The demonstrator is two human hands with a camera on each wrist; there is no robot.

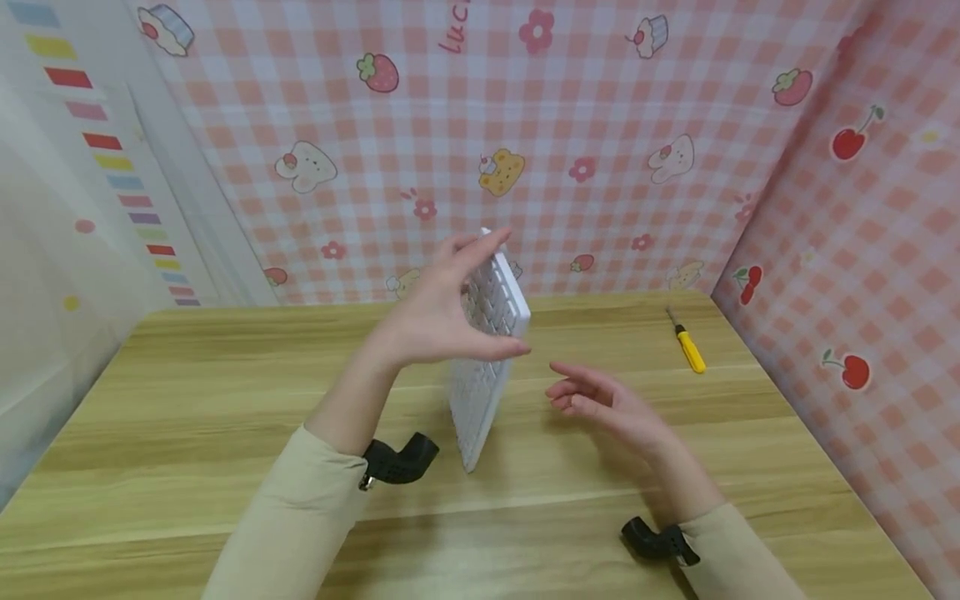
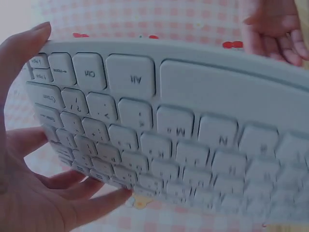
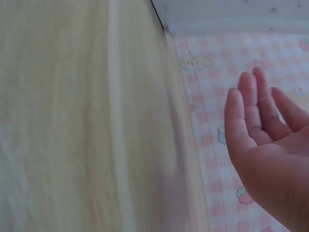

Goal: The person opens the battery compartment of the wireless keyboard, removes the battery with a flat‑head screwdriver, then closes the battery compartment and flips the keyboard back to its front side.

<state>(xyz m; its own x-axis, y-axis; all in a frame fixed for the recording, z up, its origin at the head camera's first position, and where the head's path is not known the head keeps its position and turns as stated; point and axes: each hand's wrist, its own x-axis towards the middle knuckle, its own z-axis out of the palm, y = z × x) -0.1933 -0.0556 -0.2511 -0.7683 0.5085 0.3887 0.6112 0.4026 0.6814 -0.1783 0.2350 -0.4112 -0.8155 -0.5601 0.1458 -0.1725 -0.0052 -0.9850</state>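
My left hand (image 1: 442,312) holds a white keyboard (image 1: 480,408) by one end, thumb at one long edge and fingers at the other. The keyboard stands steeply tilted, its far end raised and its lower end pointing down toward the tabletop; whether that end touches the wood I cannot tell. In the left wrist view, the keys of the keyboard (image 2: 203,125) face the camera with their letters upside down, and the left hand (image 2: 43,193) spans its end. To the right, apart from the keyboard, my right hand (image 1: 611,408) hovers with relaxed fingers, holding nothing.
A screwdriver with a yellow handle (image 1: 691,352) lies at the back right of the wooden table (image 1: 225,467). Pink checked cloth (image 1: 570,108) hangs behind and along the right side. Black camera mounts (image 1: 401,460) sit on both wrists.
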